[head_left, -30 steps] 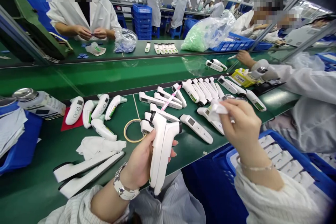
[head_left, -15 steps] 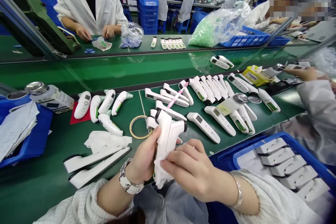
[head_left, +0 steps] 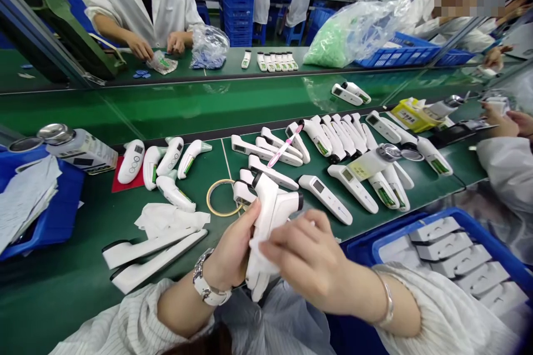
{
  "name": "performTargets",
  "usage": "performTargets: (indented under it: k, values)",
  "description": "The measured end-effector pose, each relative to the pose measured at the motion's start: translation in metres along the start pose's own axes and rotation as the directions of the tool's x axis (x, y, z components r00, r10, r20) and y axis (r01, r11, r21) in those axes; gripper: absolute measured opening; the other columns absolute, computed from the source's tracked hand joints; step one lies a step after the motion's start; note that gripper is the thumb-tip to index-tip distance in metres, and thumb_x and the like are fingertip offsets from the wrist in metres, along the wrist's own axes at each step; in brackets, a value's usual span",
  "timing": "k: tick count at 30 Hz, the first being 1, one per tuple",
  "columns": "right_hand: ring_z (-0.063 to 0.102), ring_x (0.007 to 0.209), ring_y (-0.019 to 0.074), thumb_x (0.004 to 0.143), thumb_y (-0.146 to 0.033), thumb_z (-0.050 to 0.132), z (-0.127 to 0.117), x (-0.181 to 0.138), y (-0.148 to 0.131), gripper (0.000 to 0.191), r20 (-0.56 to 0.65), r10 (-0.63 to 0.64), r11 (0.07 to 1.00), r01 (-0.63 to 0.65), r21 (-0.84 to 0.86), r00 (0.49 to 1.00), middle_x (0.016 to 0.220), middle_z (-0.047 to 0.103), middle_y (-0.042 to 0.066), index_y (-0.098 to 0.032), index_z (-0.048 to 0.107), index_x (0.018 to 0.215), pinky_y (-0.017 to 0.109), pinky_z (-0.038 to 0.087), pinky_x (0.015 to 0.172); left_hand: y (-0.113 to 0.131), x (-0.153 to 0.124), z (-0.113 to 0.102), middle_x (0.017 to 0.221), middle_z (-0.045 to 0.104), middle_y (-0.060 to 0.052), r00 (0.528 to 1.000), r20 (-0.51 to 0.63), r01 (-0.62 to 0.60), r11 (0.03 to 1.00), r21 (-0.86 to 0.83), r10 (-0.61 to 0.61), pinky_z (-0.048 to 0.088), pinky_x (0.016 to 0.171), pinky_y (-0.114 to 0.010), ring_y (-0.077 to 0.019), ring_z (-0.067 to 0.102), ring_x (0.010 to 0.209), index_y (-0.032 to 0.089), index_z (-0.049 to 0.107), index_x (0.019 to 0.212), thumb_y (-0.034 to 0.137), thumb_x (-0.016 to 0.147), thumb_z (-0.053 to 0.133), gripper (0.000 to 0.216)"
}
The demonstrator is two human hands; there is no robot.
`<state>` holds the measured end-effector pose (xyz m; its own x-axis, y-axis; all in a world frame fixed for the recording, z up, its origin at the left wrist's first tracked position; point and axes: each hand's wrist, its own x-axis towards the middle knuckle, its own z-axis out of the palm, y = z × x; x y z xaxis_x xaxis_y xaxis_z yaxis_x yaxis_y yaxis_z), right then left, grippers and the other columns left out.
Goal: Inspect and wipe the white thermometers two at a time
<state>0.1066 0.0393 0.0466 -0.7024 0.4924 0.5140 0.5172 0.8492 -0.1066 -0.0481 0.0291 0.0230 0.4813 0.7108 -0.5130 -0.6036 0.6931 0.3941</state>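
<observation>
My left hand [head_left: 229, 249] is wrapped round two white forehead thermometers [head_left: 266, 202] with black-rimmed ends, held together upright over the table's front edge. My right hand [head_left: 310, 258], slightly blurred, pinches a white wipe [head_left: 262, 259] against the lower handles. Beyond them lie a roll of tape [head_left: 210, 205], several thermometers [head_left: 325, 198] and a pink-and-white toothbrush [head_left: 285, 145]. To the left of my left hand are two more white thermometers [head_left: 156, 263], lying side by side, and a crumpled white cloth [head_left: 164, 219].
Blue bins stand left [head_left: 69, 199] and right [head_left: 453, 212], the right one holding several white thermometers. Ear thermometers [head_left: 172, 194] lie near a bottle [head_left: 81, 150]; another bottle [head_left: 370, 163] rests among thermometers. Co-workers sit across the green belt [head_left: 166, 105] and at right.
My right hand has moved slightly up and right with the wipe, along the handles. The view has shifted a little; the left hand keeps its hold.
</observation>
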Motion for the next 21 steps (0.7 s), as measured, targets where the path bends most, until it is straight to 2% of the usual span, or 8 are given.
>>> performTargets:
  k: [2,5,9,12,14,17,19,21]
  values:
    - [0.054,0.073,0.0172,0.084,-0.01,0.047,0.0,0.001,-0.001,0.019,-0.015,0.004,1.0,-0.005,-0.017,1.0,0.084,0.065,0.005,-0.015,0.061,0.097,0.038,0.032,0.071,0.0,0.0,0.0,0.071,0.067,-0.009,1.0,-0.003,-0.021,1.0,0.021,0.021,0.047,0.062,-0.026,-0.0172,0.062,0.066,0.009,0.067,0.093,0.047,0.088,0.044,0.044]
    - [0.055,0.076,0.0188,0.083,-0.009,0.05,-0.001,0.002,0.001,0.016,-0.115,0.123,0.984,-0.136,-0.116,0.986,0.086,0.065,0.007,-0.014,0.061,0.093,0.038,0.031,0.072,0.0,-0.001,0.001,0.068,0.066,-0.009,0.995,-0.065,-0.067,0.993,0.094,0.073,0.047,0.061,-0.026,-0.0171,0.061,0.063,0.009,0.067,0.086,0.05,0.086,0.046,0.046]
    - [0.054,0.074,0.0165,0.085,-0.009,0.044,-0.001,0.005,0.004,0.02,-0.008,0.03,0.999,-0.03,0.014,1.0,0.086,0.066,0.005,-0.016,0.06,0.096,0.037,0.032,0.072,-0.002,-0.001,0.001,0.071,0.067,-0.007,0.997,-0.041,-0.067,0.997,0.023,0.068,0.047,0.064,-0.027,-0.0172,0.061,0.064,0.011,0.066,0.098,0.044,0.087,0.047,0.04]
    - [0.054,0.078,0.0184,0.084,-0.01,0.049,0.002,0.006,0.007,0.016,-0.092,0.138,0.987,-0.144,-0.07,0.986,0.089,0.065,0.006,-0.016,0.06,0.094,0.039,0.031,0.074,-0.003,0.0,-0.001,0.064,0.065,-0.008,0.997,-0.049,-0.055,0.995,0.088,0.059,0.047,0.058,-0.026,-0.0169,0.06,0.059,0.009,0.067,0.093,0.049,0.088,0.043,0.047]
    - [0.054,0.078,0.0188,0.084,-0.008,0.048,0.004,0.003,0.002,0.017,-0.091,0.16,0.985,-0.165,-0.045,0.983,0.089,0.065,0.007,-0.015,0.06,0.093,0.038,0.031,0.073,-0.003,0.002,-0.003,0.069,0.066,-0.009,0.999,-0.035,-0.037,0.998,0.059,0.039,0.048,0.063,-0.025,-0.0163,0.061,0.064,0.008,0.067,0.092,0.047,0.09,0.039,0.048]
    - [0.053,0.072,0.0169,0.086,-0.008,0.042,0.003,-0.007,-0.022,0.021,0.104,-0.027,0.98,0.006,0.201,0.994,0.082,0.063,0.005,-0.013,0.061,0.093,0.037,0.032,0.071,0.001,0.004,-0.006,0.071,0.065,-0.009,0.999,-0.022,-0.03,0.999,0.031,0.031,0.047,0.066,-0.023,-0.0148,0.059,0.066,0.007,0.067,0.094,0.05,0.09,0.035,0.054]
    - [0.051,0.066,0.0139,0.091,-0.014,0.041,-0.005,-0.016,-0.037,0.02,0.234,-0.195,0.911,0.087,0.404,0.953,0.075,0.062,0.002,-0.014,0.061,0.09,0.034,0.035,0.073,0.005,0.004,-0.006,0.066,0.063,-0.01,0.999,-0.024,-0.039,0.995,0.091,0.041,0.045,0.061,-0.022,-0.0141,0.056,0.06,0.004,0.068,0.091,0.055,0.089,0.033,0.061]
    - [0.051,0.063,0.0128,0.093,-0.018,0.041,-0.016,-0.024,-0.041,0.02,0.265,-0.264,0.855,0.097,0.51,0.928,0.073,0.062,0.001,-0.015,0.061,0.091,0.032,0.038,0.072,0.008,0.003,-0.006,0.064,0.062,-0.011,0.997,-0.019,-0.067,0.991,0.117,0.07,0.043,0.059,-0.022,-0.0137,0.054,0.059,0.004,0.068,0.089,0.055,0.089,0.031,0.063]
